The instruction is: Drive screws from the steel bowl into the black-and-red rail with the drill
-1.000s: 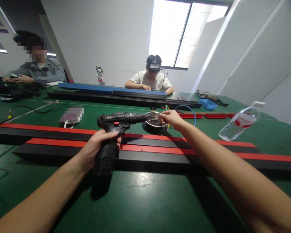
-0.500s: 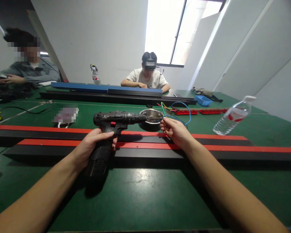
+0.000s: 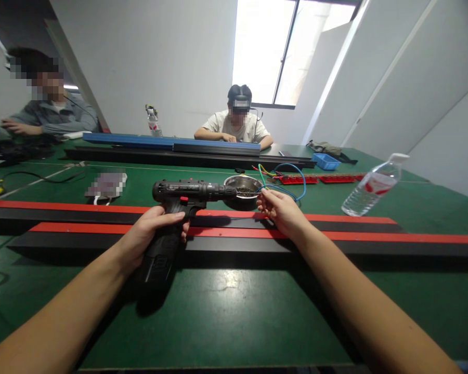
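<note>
My left hand (image 3: 156, 223) is wrapped round the grip of a black cordless drill (image 3: 187, 190), held level with its chuck toward the right. A thin bit (image 3: 249, 192) sticks out of the chuck. At the bit's far end, my right hand (image 3: 283, 210) is closed in a pinch. Whether a screw sits between those fingertips is too small to tell. Just behind the bit stands a metal bowl (image 3: 253, 181) with many small dark pieces in it. Below both hands, black bars with red top strips (image 3: 234, 234) lie across the table.
A tilted water bottle (image 3: 374, 187) stands at the right. Coloured wires (image 3: 304, 182) and red strips (image 3: 300, 179) lie behind my right hand, near a blue basket (image 3: 325, 161). Long blue and black bars (image 3: 159, 141) lie farther back. Two people sit beyond them.
The drill has shifted very slightly to the right, toward my right fingertips. Both hands keep their hold. The person at the left has moved their hands.
</note>
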`<state>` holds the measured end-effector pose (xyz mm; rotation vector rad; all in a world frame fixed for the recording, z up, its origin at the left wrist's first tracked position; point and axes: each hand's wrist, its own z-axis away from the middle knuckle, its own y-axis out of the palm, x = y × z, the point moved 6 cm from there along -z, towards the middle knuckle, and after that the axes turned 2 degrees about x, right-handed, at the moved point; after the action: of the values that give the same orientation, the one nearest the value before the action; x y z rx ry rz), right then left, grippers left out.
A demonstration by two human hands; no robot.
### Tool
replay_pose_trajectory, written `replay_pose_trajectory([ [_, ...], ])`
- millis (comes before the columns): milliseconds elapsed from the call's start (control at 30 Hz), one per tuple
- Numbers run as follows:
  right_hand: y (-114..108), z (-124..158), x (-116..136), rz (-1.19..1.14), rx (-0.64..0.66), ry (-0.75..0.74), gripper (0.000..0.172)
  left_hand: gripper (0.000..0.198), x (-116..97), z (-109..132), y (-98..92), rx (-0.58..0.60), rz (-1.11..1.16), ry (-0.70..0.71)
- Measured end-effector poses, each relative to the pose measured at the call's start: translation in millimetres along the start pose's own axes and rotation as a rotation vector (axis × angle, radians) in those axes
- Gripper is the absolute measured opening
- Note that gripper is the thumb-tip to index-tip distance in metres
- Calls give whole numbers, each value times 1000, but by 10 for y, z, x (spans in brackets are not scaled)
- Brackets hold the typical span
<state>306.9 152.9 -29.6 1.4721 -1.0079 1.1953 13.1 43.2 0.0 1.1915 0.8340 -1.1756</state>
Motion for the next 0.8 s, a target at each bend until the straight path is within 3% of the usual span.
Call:
replay_pose_trajectory([
  [500,6,8,-3,-12,-27,18,48,20,23,-12,-22,4,-4,-6],
  [800,-5,8,-7,1,-29,-8,55,31,69,-81,-67,20,-27,-21],
])
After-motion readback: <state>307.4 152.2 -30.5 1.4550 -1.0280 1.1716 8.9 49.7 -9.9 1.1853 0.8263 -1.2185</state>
